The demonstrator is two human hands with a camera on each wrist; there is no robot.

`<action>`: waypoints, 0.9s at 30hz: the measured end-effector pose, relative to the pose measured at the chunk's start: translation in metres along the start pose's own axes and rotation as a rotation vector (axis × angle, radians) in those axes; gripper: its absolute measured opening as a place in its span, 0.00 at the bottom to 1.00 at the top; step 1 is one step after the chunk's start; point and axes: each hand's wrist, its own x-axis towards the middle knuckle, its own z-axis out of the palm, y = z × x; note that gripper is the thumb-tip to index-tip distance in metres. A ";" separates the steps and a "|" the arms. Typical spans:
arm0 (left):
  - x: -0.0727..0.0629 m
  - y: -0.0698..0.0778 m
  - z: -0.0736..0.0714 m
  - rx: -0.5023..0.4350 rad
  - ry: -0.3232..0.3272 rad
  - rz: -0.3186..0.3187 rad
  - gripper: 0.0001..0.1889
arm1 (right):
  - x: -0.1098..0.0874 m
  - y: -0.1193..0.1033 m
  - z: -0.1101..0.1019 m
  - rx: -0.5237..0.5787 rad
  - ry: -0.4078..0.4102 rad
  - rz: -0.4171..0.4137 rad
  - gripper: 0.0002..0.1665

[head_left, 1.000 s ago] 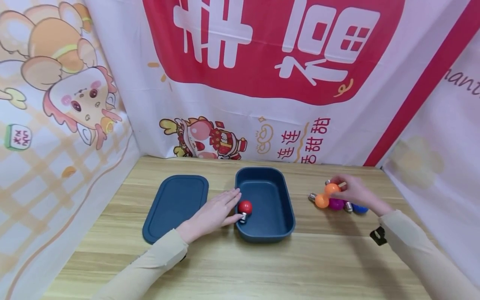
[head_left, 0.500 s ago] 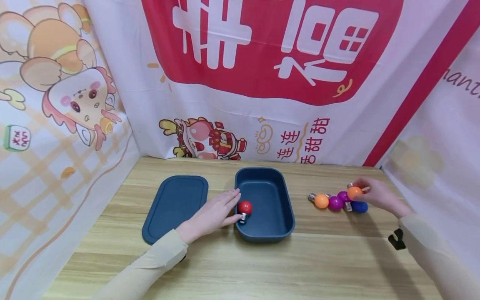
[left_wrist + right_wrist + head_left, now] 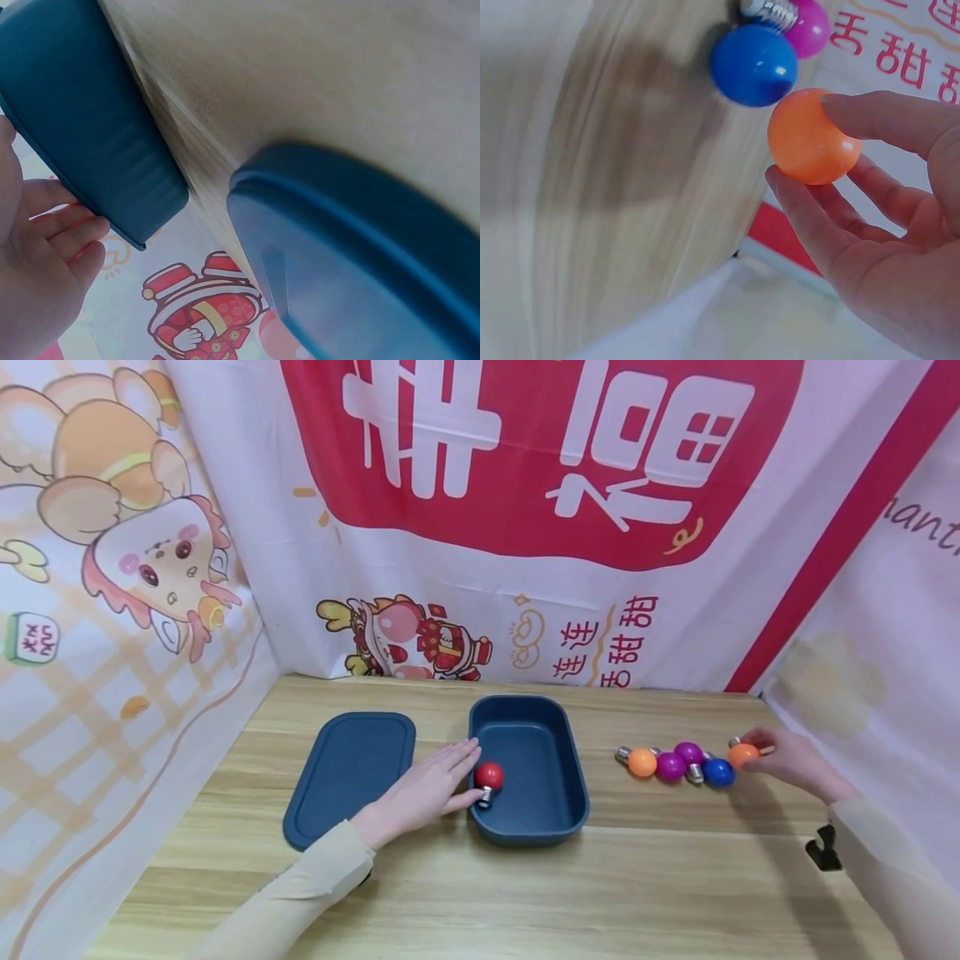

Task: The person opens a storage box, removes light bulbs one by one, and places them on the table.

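Observation:
My right hand (image 3: 795,762) pinches an orange light bulb (image 3: 814,136) by its round globe, thumb on one side and fingers on the other. It is at the right end of a row of bulbs. Beside it lies a blue bulb (image 3: 718,772). Two purple bulbs (image 3: 671,767) and another orange bulb (image 3: 642,762) continue the row leftward. My left hand (image 3: 423,783) rests at the left rim of a dark blue box (image 3: 581,793), its fingers extended and touching the edge. Inside the box, against that left wall, a red bulb (image 3: 490,775) leans with its metal base toward me.
A flat dark blue lid (image 3: 351,777) lies on the wooden table (image 3: 525,902) left of the box, partly behind my left forearm. Printed cloth walls (image 3: 525,627) stand along the back and both sides. The right cloth wall (image 3: 847,685) is close to my right hand.
My right hand has carried the orange bulb rightward, from above the near end of the row past the blue bulb. The purple bulbs have come into full view. My left hand has stayed put.

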 end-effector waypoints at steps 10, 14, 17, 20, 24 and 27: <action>0.000 -0.001 0.002 0.003 -0.009 -0.007 0.37 | -0.008 0.013 0.001 0.011 -0.050 0.061 0.23; 0.000 -0.001 0.002 0.030 -0.005 -0.004 0.37 | -0.009 0.018 0.007 0.020 -0.080 0.083 0.23; 0.000 -0.001 0.002 0.036 0.001 0.001 0.37 | -0.009 0.021 0.011 0.020 -0.112 0.110 0.25; 0.000 -0.001 0.000 0.024 -0.001 0.001 0.36 | -0.009 0.024 0.013 0.017 -0.129 0.132 0.26; 0.000 -0.001 0.000 0.011 -0.004 -0.003 0.36 | -0.009 0.024 0.013 0.011 -0.145 0.141 0.27; 0.001 -0.001 0.000 0.013 -0.005 0.000 0.37 | -0.009 0.023 0.013 0.005 -0.166 0.164 0.28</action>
